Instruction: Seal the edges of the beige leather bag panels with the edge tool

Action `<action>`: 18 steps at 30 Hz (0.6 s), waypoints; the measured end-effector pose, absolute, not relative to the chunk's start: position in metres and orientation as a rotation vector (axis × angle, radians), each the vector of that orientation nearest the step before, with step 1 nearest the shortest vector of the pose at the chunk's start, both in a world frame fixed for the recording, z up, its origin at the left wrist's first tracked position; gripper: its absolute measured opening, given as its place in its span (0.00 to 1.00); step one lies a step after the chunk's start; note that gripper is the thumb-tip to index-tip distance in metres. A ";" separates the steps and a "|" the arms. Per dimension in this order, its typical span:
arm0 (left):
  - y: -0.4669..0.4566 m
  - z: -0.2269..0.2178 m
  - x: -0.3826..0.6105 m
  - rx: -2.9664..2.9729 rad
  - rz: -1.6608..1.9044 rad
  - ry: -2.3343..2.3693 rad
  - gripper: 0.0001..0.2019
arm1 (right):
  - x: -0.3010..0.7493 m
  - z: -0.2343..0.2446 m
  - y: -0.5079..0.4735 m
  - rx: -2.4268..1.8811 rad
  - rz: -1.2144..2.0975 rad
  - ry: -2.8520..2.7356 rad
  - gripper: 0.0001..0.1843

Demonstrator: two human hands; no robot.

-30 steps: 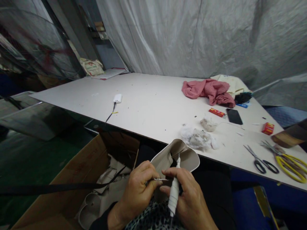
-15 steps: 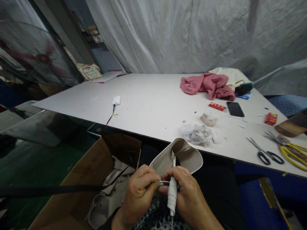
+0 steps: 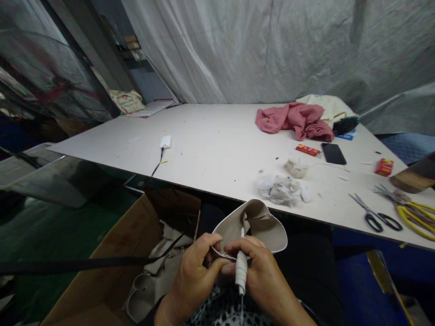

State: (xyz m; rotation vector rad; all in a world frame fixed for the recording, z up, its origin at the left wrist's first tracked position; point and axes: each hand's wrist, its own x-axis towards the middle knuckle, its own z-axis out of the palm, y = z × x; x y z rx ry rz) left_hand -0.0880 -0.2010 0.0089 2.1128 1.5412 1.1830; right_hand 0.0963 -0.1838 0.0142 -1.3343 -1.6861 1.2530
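Note:
A beige, leather-like piece (image 3: 272,231), curved into an open cup shape, stands in front of me below the table edge. My left hand (image 3: 197,274) is closed, pinching its near rim between thumb and fingers. My right hand (image 3: 263,276) is closed around an awl (image 3: 241,271) with a white, tape-wrapped handle, its thumb and finger also at the rim. A thin metal shaft sticks out of the handle's lower end. The awl's upper end points into the piece's hollow. The fingertips of both hands nearly meet, and the exact stitching spot is hidden.
A cardboard box (image 3: 112,253) of beige pieces stands at left, a black strap (image 3: 102,265) crossing it. On the white table (image 3: 204,149) lie scissors (image 3: 374,215), yellow-handled cutters (image 3: 414,217), a phone (image 3: 333,154), a plastic-wrapped bundle (image 3: 282,189) and pink cloth (image 3: 295,121).
My right hand has drawn the awl slightly left and down. My left hand's fingers have opened from a tight pinch and now grip the rim, which has tilted a little.

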 end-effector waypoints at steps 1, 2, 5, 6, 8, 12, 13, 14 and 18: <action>-0.201 0.007 -0.088 2.134 1.189 1.539 0.22 | 0.097 0.013 -0.184 -1.350 1.258 -1.689 0.07; -0.201 0.005 -0.087 2.151 1.197 1.534 0.22 | 0.097 0.013 -0.184 -1.363 1.263 -1.692 0.07; -0.204 0.002 -0.081 2.163 1.209 1.531 0.22 | 0.101 0.011 -0.184 -1.373 1.290 -1.688 0.09; -0.205 0.002 -0.078 2.152 1.210 1.540 0.23 | 0.102 0.010 -0.184 -1.361 1.313 -1.680 0.10; -0.209 0.003 -0.072 2.110 1.192 1.546 0.23 | 0.106 0.007 -0.186 -1.315 1.360 -1.654 0.12; -0.214 0.011 -0.062 1.919 1.055 1.473 0.22 | 0.118 -0.009 -0.188 -1.253 1.391 -1.671 0.16; -0.214 0.015 -0.062 1.850 1.020 1.450 0.21 | 0.121 -0.014 -0.188 -1.247 1.373 -1.700 0.17; -0.213 0.019 -0.063 1.788 0.995 1.426 0.21 | 0.124 -0.019 -0.187 -1.232 1.340 -1.738 0.18; -0.212 0.031 -0.071 1.668 1.033 1.242 0.22 | 0.138 -0.035 -0.181 -1.102 1.041 -1.897 0.15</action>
